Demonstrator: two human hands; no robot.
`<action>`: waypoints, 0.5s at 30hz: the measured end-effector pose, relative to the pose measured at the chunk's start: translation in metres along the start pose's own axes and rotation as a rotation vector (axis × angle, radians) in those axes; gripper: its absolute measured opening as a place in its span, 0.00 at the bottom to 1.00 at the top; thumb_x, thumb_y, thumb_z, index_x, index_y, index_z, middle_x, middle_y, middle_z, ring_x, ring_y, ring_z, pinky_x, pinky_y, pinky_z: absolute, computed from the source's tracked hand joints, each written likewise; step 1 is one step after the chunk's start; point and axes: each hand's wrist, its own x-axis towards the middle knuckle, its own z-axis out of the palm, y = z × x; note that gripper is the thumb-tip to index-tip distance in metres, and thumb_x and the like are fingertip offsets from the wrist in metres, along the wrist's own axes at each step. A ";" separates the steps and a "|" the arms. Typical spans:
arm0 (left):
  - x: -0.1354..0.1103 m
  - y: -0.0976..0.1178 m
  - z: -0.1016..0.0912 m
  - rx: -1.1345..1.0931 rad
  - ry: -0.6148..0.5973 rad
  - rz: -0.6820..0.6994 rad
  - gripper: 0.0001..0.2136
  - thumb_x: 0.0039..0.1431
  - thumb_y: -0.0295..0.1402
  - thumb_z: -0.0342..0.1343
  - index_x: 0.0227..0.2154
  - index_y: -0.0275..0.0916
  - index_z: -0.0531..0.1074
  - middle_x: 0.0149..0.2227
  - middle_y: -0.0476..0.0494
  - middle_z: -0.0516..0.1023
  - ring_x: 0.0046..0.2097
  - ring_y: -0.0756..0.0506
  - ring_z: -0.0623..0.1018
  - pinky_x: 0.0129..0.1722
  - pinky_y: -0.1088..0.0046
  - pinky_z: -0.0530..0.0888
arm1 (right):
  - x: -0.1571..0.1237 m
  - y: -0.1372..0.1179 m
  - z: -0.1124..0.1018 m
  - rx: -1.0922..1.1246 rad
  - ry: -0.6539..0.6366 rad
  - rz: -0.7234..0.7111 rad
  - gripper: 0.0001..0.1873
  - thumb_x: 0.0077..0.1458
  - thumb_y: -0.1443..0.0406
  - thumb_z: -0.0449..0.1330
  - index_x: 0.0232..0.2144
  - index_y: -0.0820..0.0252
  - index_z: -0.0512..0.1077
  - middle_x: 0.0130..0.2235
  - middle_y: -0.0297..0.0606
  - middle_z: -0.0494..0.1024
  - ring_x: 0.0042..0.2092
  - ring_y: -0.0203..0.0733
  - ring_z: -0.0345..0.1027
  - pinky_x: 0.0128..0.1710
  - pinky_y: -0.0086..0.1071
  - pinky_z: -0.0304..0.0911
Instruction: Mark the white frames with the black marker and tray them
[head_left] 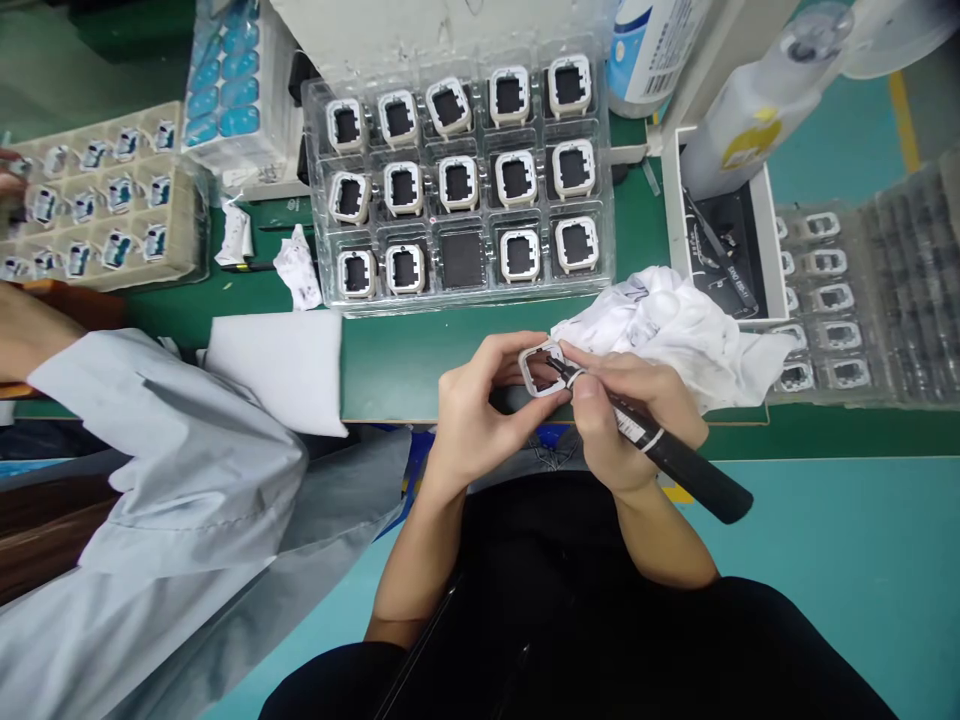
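Between the thumb and fingers of my left hand [484,400] is a light, square watch-case-like frame [531,385] with rounded corners and an open middle. My right hand [637,410] grips a black marker pen [679,465], its tip end at the inner right edge of the frame. Whether the tip touches the frame, I cannot tell. Past my hands lies a clear plastic tray [461,310] with rows of similar frames; one pocket [461,260] in its front row holds no frame. A crumpled white cloth [652,315] is just beyond my right hand.
A white box [776,240] holds a spray bottle [750,130] and tweezers [724,255]. Stacked trays [900,290] stand at the right. On the left are a co-worker's grey sleeve [195,450], a beige parts tray [97,265] and a folded white cloth [277,365].
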 end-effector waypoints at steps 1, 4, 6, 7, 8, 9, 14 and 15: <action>0.000 0.000 0.000 0.004 -0.003 -0.002 0.28 0.73 0.52 0.83 0.65 0.45 0.83 0.51 0.43 0.96 0.48 0.41 0.97 0.55 0.68 0.95 | 0.001 -0.001 0.000 0.004 -0.002 0.006 0.04 0.76 0.61 0.76 0.49 0.44 0.85 0.48 0.35 0.98 0.46 0.57 0.98 0.42 0.46 0.95; 0.000 -0.001 -0.001 0.022 -0.004 0.011 0.27 0.73 0.51 0.82 0.65 0.45 0.84 0.50 0.44 0.96 0.47 0.42 0.97 0.54 0.68 0.95 | 0.003 -0.003 0.001 0.020 0.001 0.001 0.07 0.75 0.63 0.77 0.50 0.45 0.85 0.49 0.36 0.98 0.46 0.56 0.98 0.43 0.44 0.95; -0.001 -0.002 0.000 0.039 0.003 0.015 0.27 0.73 0.52 0.82 0.65 0.45 0.84 0.50 0.44 0.96 0.47 0.42 0.97 0.54 0.69 0.94 | 0.005 -0.005 0.002 0.003 0.000 -0.011 0.07 0.76 0.64 0.76 0.51 0.47 0.85 0.49 0.37 0.98 0.45 0.54 0.98 0.41 0.42 0.95; -0.001 -0.002 0.000 0.047 0.006 0.012 0.28 0.73 0.53 0.82 0.65 0.45 0.84 0.50 0.44 0.96 0.46 0.42 0.96 0.53 0.69 0.94 | 0.006 -0.005 0.003 -0.010 0.002 -0.014 0.06 0.76 0.64 0.76 0.51 0.47 0.85 0.49 0.37 0.98 0.44 0.54 0.98 0.41 0.41 0.94; -0.001 -0.002 0.000 0.053 0.009 0.008 0.28 0.73 0.54 0.83 0.65 0.46 0.84 0.50 0.45 0.96 0.46 0.42 0.96 0.53 0.70 0.94 | 0.006 -0.006 0.003 -0.019 0.002 -0.013 0.05 0.76 0.63 0.76 0.50 0.47 0.85 0.49 0.37 0.98 0.44 0.53 0.98 0.40 0.40 0.94; 0.000 -0.002 0.000 0.056 0.011 0.005 0.29 0.72 0.54 0.83 0.65 0.46 0.85 0.50 0.45 0.96 0.46 0.42 0.96 0.53 0.70 0.94 | 0.006 -0.006 0.003 -0.021 -0.002 -0.011 0.05 0.76 0.64 0.76 0.50 0.47 0.86 0.49 0.37 0.98 0.44 0.53 0.98 0.40 0.40 0.94; 0.001 0.000 -0.001 0.021 0.001 0.028 0.27 0.72 0.51 0.84 0.65 0.46 0.85 0.51 0.45 0.95 0.47 0.43 0.96 0.53 0.70 0.94 | 0.005 -0.006 0.002 0.040 0.004 -0.009 0.10 0.73 0.67 0.77 0.52 0.47 0.87 0.46 0.34 0.97 0.47 0.56 0.99 0.43 0.41 0.96; 0.002 0.000 -0.002 0.005 -0.003 0.039 0.27 0.72 0.49 0.84 0.66 0.46 0.85 0.51 0.45 0.95 0.47 0.43 0.96 0.53 0.70 0.94 | 0.005 -0.005 0.003 0.051 0.020 -0.026 0.10 0.73 0.67 0.77 0.52 0.46 0.87 0.44 0.33 0.96 0.47 0.56 0.99 0.45 0.42 0.96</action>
